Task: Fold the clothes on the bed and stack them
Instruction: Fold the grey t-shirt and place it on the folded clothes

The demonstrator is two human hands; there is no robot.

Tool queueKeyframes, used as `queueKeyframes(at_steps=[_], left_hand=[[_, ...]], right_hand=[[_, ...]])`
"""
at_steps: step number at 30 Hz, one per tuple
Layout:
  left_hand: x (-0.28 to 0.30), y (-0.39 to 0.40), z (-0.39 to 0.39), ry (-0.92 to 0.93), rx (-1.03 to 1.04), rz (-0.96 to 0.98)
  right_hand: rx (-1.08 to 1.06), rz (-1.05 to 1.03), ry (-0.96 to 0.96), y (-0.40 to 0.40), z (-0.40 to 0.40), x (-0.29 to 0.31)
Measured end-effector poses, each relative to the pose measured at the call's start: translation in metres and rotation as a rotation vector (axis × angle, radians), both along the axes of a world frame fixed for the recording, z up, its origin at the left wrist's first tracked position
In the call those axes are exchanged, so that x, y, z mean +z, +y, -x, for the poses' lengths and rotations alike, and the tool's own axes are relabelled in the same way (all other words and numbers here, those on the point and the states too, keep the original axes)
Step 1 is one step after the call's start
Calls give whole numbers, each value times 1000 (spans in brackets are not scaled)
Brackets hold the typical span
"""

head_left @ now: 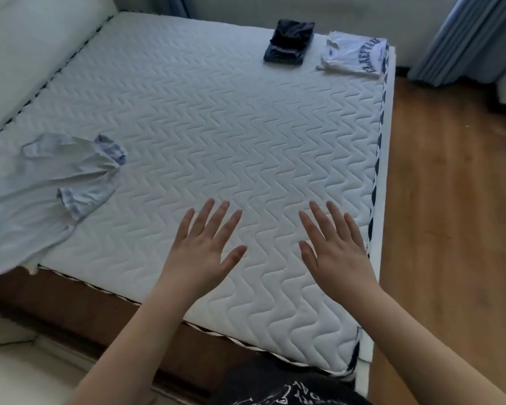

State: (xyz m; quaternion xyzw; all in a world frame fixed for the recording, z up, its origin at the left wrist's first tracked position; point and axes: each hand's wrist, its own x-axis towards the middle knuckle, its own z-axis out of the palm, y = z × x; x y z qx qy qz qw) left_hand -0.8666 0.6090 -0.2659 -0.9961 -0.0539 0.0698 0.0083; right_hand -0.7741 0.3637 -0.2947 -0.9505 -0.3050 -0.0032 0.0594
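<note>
On the white bed (216, 118), three pieces of clothing, well apart from each other. Far away by the top corner, a dark blue one (289, 42) folded small, and just beside it a white shirt with letters (354, 58), folded too but not on top of the blue one. Near the left edge, a pale blue shirt (44, 194) lying loose and crumpled, one side hanging a little over the bed's edge. Down in front, over the bare part of the bed, the left hand (205, 247) and the right hand (333, 247), both spread wide and flat with fingers straight, palms down, holding nothing. Hard to tell if touching the bed or just above it. Neither hand near any clothes. Looks like about two of three folded so far. Still left, most likely: picking up the pale blue shirt, laying it flat, folding it, then putting all three into one pile, since no pile yet. Off to the right, a brown wooden floor (450, 200) and a blue curtain (462, 39).
</note>
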Motion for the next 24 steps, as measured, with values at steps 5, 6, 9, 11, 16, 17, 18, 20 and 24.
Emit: queueKeyframes(at_steps=[5,6,9,11,16,17,18,20,24], left_hand=[[-1,5,-10,8,-20,-6],[0,7,-10,18,-28,-16],[5,13,-9,15,-22,-30],[7,15,-3,-1,-8,-26],[9,22,20,-4,73,-64],[9,28,28,-15,100,-66],[9,34,35,-21,125,-71],[7,52,49,-26,164,-84],[6,111,69,-24,232,-93]], right_hand=[[-58,-5,30,-2,3,-6],[-62,-10,31,-1,3,-6],[-51,-40,53,10,5,-5],[-20,-63,72,23,6,-5],[135,-52,89,63,5,-6],[171,-36,97,73,6,-5],[199,-22,108,82,7,-4],[235,-24,122,102,8,1],[292,-56,109,157,9,13]])
